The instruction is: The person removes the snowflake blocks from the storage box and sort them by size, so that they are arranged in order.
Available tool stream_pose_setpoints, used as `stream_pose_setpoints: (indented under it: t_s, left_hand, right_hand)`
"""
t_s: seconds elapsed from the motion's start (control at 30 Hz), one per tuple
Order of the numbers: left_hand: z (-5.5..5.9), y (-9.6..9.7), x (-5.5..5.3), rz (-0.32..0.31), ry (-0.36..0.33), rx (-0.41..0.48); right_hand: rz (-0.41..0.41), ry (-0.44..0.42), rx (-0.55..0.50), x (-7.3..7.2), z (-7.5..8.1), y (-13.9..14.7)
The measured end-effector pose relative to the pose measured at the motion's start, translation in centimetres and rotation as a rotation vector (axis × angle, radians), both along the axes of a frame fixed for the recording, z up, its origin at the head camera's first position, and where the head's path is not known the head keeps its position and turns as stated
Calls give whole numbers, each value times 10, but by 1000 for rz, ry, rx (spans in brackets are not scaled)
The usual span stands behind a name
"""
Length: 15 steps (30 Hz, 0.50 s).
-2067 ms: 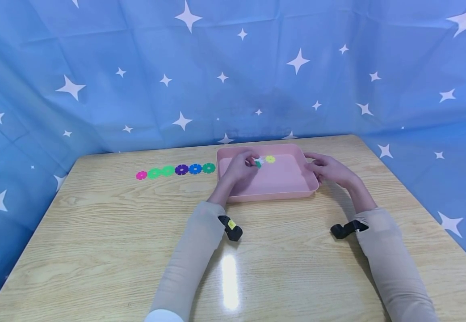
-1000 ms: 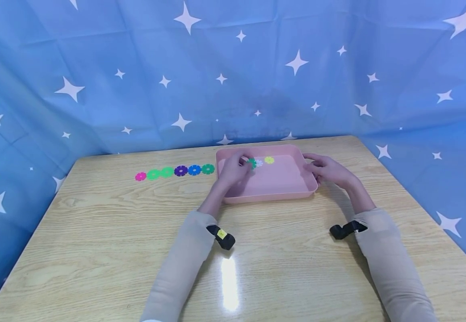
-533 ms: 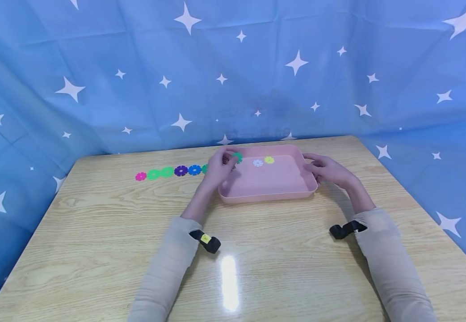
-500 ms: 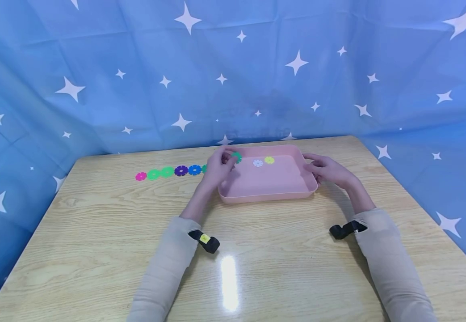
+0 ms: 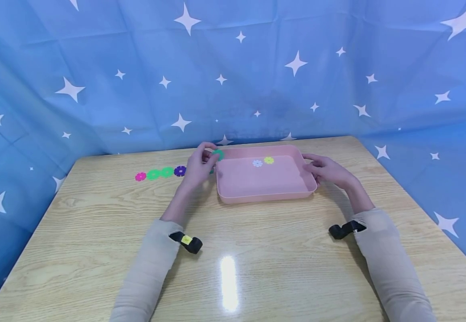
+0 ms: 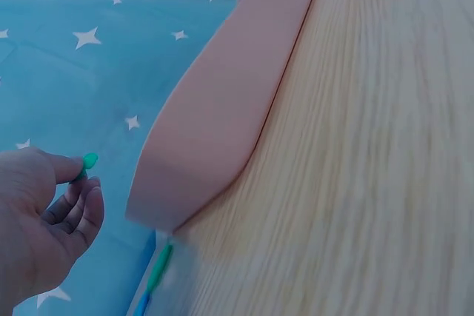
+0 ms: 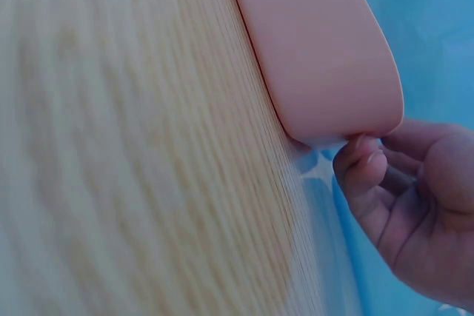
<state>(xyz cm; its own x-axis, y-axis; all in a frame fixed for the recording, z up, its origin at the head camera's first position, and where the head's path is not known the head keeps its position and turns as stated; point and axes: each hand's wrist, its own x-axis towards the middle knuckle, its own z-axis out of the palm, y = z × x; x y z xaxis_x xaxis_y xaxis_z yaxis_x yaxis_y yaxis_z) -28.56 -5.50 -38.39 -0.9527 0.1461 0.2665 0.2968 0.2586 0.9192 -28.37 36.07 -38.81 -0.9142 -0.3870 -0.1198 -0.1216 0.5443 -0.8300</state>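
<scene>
My left hand (image 5: 198, 166) pinches a green notched plastic disc (image 5: 218, 154) between thumb and fingertips, just off the upper left corner of the pink tray (image 5: 266, 196). In the left wrist view that disc (image 6: 89, 160) shows nearly edge-on, raised beside the tray's outer wall (image 6: 211, 101). At the tray's other end, my right hand (image 5: 331, 171) grips the rim. The right wrist view has its fingertips (image 7: 363, 155) against the tray's end wall. Inside the tray lie a white disc (image 5: 258, 163) and a yellow one (image 5: 269, 160).
Left of the tray runs a row of discs: pink (image 5: 140, 176), two light green (image 5: 160, 173) and purple (image 5: 180, 171). My left hand hides most of the row's right end. The wooden table (image 5: 273, 259) backs onto a blue star-patterned curtain (image 5: 233, 67).
My left hand has taken the green disc from beside the white one and carried it left, out past the tray's left rim. My right hand has stayed on the tray.
</scene>
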Motion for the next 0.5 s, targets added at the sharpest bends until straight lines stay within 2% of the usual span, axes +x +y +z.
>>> stream_pose_setpoints:
  t_s: [0.33,0.5]
  left_hand:
    - [-6,-47,3,42,31,-50]
    - [-9,-74,7,77,9,-78]
  right_hand:
    - [2,3,-1,0,-1,0]
    - [0,-1,-7,1,0,0]
